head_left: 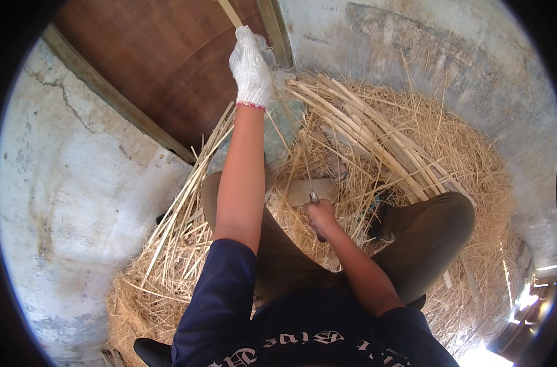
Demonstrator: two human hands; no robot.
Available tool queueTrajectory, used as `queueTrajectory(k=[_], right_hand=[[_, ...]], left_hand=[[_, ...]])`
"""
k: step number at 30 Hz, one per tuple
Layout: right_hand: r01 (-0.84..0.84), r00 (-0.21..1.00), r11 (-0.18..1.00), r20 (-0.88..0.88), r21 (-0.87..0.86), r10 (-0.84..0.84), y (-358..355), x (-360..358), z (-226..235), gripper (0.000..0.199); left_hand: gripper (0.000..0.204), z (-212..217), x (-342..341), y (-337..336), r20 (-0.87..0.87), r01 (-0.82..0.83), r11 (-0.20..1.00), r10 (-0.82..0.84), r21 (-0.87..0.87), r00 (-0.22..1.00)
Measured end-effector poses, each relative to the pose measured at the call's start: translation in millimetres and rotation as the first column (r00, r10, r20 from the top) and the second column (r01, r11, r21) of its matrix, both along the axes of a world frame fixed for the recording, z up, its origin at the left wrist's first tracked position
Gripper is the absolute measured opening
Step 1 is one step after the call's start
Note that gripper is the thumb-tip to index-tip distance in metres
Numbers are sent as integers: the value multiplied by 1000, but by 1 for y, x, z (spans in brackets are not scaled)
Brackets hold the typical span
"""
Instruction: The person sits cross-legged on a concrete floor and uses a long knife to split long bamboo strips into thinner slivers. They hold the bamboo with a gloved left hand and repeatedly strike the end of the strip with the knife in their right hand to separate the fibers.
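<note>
My left hand (252,68), in a white knit glove, reaches far forward with its fingers closed round a pale, flat bamboo strip (230,13). The strip rises past the fist toward the upper edge of the view. Low between my bent legs, my bare right hand (323,216) is wrapped round the dark handle of a knife (314,197). Its thin blade points forward, away from me, and is hard to make out against the shavings. Below the blade lies a flat greyish-tan block (300,192). The knife and the held strip appear apart.
Long split bamboo strips (367,131) lie in a bundle at the right, with thinner strips (193,183) at the left. Curly shavings (468,153) cover the floor around my legs. Ahead stand a brown wooden door (162,58) and a stained wall (425,43).
</note>
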State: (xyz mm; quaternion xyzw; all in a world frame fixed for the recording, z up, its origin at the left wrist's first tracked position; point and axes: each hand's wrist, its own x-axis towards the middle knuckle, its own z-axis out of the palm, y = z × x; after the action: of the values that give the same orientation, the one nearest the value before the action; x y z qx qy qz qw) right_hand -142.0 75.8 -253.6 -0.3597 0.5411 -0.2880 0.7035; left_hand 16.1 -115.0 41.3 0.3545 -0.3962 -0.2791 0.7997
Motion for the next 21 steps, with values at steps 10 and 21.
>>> queueTrajectory(k=[10, 21], right_hand=[[-22, 964, 942, -256, -335, -68, 5, 3, 10, 27], [300, 875, 951, -418, 75, -243, -4, -26, -57, 20]], left_hand=[[56, -6, 1, 11, 43, 96, 995, -96, -15, 994], [56, 63, 30, 68, -5, 27, 986, -28, -165, 1000]])
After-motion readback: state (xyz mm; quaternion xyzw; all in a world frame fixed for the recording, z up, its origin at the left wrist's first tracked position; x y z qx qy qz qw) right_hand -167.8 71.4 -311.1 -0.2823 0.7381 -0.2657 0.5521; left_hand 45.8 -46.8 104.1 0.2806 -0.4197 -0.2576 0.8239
